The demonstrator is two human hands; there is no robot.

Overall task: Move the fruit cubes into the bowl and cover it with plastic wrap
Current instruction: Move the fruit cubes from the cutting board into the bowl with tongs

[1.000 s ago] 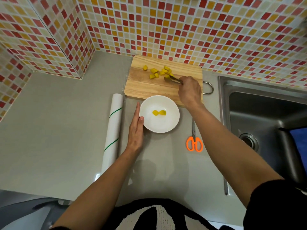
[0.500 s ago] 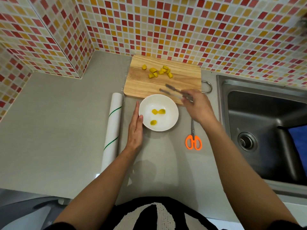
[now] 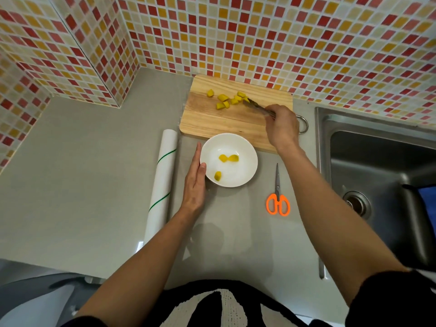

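Head view: right hand [image 3: 282,127] over cutting board [image 3: 212,119] at counter's back edge, clenched round metal tongs [image 3: 258,107], tips among yellow fruit cubes [image 3: 227,100]; whether pinching one, impossible to tell. Left hand [image 3: 194,182] flat, fingers extended, pressed against left rim of white bowl [image 3: 247,161] just before board, three cubes inside. Plastic wrap roll [image 3: 162,182] left of that hand; orange scissors [image 3: 278,197] right of bowl.

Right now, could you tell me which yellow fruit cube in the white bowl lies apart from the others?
The yellow fruit cube nearest the left hand, low in the white bowl; the other two cubes touch mid-bowl.
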